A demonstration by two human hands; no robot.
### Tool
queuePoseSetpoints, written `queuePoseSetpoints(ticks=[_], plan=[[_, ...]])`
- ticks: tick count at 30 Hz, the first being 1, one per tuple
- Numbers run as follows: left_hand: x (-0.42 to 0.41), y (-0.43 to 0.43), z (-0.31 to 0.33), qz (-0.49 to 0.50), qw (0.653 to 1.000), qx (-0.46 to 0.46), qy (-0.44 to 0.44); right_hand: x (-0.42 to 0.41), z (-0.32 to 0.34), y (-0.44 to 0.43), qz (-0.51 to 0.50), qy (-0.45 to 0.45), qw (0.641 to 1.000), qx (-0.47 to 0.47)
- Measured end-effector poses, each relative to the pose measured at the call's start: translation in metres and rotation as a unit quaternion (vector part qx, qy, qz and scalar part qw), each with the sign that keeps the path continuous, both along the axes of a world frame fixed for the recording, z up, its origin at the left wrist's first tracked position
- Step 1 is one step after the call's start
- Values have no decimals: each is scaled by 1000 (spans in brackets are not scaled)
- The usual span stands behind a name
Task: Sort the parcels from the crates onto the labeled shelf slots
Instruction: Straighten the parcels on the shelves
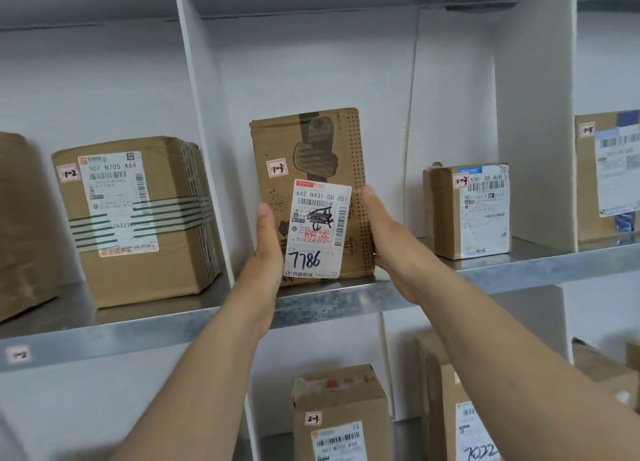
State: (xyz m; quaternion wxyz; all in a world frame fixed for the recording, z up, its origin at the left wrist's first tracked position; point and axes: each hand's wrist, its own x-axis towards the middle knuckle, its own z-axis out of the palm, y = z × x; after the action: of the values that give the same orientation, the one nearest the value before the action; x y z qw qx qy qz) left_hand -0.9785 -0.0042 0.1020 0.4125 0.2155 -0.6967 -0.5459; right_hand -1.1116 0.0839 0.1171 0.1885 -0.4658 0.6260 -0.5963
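White shelf (332, 301) slot: holding box (311, 197) upright between left hand (268, 242) and right hand (384, 239); seating flat, well left of right-hand neighbour box (467, 211), label outward.

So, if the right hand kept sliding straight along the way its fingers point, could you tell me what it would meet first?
Probably the white back wall of the slot. The right hand lies along the side of the 1-3 parcel, fingers pointing inward and up; nothing else shows beside the parcel, though depth is unclear.

Two bare, sleeveless forearms (214, 367)
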Motion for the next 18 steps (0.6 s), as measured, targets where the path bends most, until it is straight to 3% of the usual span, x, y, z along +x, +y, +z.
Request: queuePoseSetpoints(ticks=[14,18], plan=[[-3,10,0,72,997,-7,-1,5,3,13,-39,4,999,10],[-6,18,0,113,989,-60,75,0,7,31,-66,9,998,20]])
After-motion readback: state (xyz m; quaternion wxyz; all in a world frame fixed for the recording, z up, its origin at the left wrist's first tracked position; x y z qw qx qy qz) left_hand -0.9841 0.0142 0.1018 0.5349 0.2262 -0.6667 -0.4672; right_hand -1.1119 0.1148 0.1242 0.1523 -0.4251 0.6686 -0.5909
